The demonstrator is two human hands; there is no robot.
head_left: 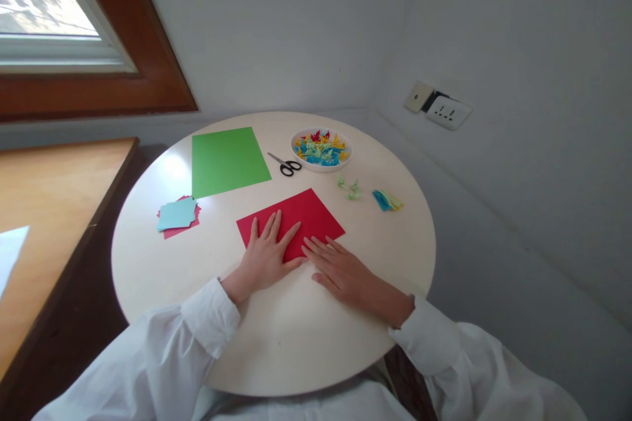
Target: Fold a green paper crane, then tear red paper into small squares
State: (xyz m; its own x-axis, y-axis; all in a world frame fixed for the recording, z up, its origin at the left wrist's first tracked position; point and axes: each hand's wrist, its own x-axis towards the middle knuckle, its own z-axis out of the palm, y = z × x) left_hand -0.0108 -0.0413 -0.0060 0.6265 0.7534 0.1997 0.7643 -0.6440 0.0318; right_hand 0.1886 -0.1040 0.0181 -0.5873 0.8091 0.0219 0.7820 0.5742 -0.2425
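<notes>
Head view now, and the red paper (309,214) lies well inside the table's (257,348) near edge, left hand (266,247) splayed on it, right hand's (340,270) fingers slightly parted: probably light, easily creased, best taken by a far corner.

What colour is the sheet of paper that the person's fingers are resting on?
The sheet of paper is plain red, as the head view shows.
</notes>
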